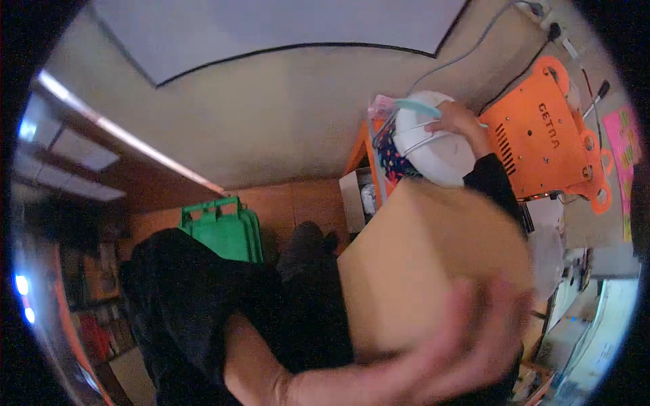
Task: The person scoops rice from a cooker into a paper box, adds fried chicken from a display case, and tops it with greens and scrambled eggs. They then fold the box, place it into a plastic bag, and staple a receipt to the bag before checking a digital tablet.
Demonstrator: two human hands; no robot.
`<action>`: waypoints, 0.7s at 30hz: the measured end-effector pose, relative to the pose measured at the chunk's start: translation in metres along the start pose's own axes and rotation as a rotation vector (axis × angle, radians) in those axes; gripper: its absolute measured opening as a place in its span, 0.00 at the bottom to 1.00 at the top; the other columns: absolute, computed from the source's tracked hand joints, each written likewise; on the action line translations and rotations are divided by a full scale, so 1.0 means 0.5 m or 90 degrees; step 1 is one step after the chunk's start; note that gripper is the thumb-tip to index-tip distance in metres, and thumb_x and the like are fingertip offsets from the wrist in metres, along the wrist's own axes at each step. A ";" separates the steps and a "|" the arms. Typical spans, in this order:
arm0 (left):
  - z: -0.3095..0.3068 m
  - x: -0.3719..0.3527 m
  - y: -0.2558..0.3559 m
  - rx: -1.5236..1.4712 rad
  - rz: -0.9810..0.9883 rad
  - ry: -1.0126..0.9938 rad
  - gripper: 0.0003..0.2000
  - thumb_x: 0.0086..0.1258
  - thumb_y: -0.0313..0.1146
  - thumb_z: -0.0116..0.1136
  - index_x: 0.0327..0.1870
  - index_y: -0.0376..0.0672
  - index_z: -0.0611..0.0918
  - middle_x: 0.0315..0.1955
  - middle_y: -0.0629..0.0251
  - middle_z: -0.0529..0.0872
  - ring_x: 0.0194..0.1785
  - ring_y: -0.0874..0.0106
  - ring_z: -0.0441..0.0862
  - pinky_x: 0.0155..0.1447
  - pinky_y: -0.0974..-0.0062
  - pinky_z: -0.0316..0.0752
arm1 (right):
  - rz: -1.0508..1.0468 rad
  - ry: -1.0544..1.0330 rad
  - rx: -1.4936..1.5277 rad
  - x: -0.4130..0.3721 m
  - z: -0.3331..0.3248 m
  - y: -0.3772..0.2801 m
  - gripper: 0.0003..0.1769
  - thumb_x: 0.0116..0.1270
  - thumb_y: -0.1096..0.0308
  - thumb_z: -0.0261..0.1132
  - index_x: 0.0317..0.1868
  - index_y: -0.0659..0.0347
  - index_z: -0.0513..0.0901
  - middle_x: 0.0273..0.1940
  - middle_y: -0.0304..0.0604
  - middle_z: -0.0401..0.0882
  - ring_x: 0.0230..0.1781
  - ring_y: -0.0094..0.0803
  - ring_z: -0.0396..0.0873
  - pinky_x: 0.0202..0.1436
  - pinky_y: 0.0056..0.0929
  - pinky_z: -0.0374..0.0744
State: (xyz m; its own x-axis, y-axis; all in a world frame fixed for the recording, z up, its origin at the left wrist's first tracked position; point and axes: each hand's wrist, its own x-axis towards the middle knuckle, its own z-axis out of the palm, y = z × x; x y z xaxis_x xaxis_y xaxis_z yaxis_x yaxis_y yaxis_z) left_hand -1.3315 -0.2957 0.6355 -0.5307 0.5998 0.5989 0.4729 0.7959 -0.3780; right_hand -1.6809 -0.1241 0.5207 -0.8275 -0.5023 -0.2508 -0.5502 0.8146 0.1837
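A brown cardboard box [396, 271] fills the middle right, tilted and close to me. My left hand [433, 345], smeared by motion, reaches across in front of its lower part with fingers spread and apart. Beyond the box, my right hand [460, 123] comes out of a black sleeve with its fingers bent over the upper edge of a white round object [443, 154]. Thin pale strips or cords cross that object, and a turquoise piece [418, 107] lies at its top by my fingertips. What kind of object it is, I cannot tell.
An orange metal panel marked GETRA [535, 128] stands at the right against the wall, with cables above it. Dark patterned cloth [391, 152] sits beside the white object. A green plastic container [220, 233] stands at the left. A white board [291, 27] hangs on the wall.
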 end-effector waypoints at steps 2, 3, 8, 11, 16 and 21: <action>0.035 0.012 -0.037 -0.047 0.035 -0.032 0.24 0.49 0.40 0.52 0.53 0.59 0.68 0.51 0.67 0.67 0.48 0.60 0.70 0.46 0.54 0.69 | 0.000 -0.058 0.032 0.000 -0.008 -0.008 0.32 0.38 0.43 0.67 0.35 0.63 0.79 0.36 0.54 0.77 0.36 0.46 0.77 0.40 0.39 0.73; 0.049 0.023 -0.060 -0.114 0.048 -0.092 0.24 0.50 0.40 0.52 0.53 0.60 0.68 0.51 0.68 0.67 0.48 0.60 0.70 0.46 0.54 0.69 | -0.006 -0.034 0.031 -0.003 -0.009 -0.007 0.31 0.38 0.44 0.68 0.35 0.64 0.78 0.35 0.54 0.77 0.37 0.46 0.76 0.40 0.38 0.73; 0.175 0.031 -0.182 -0.383 0.114 -0.289 0.33 0.45 0.41 0.59 0.57 0.57 0.63 0.54 0.59 0.64 0.51 0.55 0.66 0.51 0.54 0.65 | 0.005 -0.114 0.222 -0.003 -0.071 0.052 0.32 0.43 0.41 0.65 0.35 0.64 0.79 0.30 0.46 0.77 0.31 0.37 0.76 0.36 0.37 0.71; 0.226 0.042 -0.247 -0.565 0.131 -0.413 0.37 0.38 0.39 0.64 0.56 0.52 0.65 0.52 0.54 0.63 0.52 0.50 0.63 0.53 0.54 0.62 | 0.077 -0.090 0.490 -0.055 -0.144 0.169 0.34 0.48 0.37 0.61 0.38 0.63 0.77 0.30 0.41 0.75 0.30 0.32 0.73 0.37 0.32 0.71; 0.363 0.010 -0.340 -0.736 0.007 -0.456 0.43 0.34 0.42 0.68 0.59 0.50 0.62 0.55 0.51 0.61 0.55 0.49 0.60 0.58 0.58 0.59 | 0.153 0.320 0.562 -0.160 -0.228 0.326 0.31 0.51 0.43 0.62 0.45 0.62 0.75 0.37 0.39 0.76 0.38 0.28 0.73 0.44 0.28 0.70; 0.461 -0.047 -0.376 -0.884 -0.173 -0.502 0.47 0.33 0.43 0.69 0.61 0.43 0.59 0.54 0.52 0.62 0.59 0.54 0.59 0.62 0.64 0.55 | 0.275 0.445 0.199 -0.269 -0.260 0.251 0.28 0.50 0.48 0.64 0.46 0.60 0.75 0.40 0.43 0.78 0.42 0.30 0.74 0.45 0.29 0.70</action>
State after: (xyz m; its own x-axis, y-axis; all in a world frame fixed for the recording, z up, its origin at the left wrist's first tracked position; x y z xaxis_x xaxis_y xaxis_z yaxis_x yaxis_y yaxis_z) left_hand -1.5699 -0.4404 0.5297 -0.7035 0.7006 -0.1194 0.3155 0.4584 0.8309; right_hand -1.6533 0.0081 0.7012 -0.8914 -0.1113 0.4393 -0.2027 0.9650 -0.1667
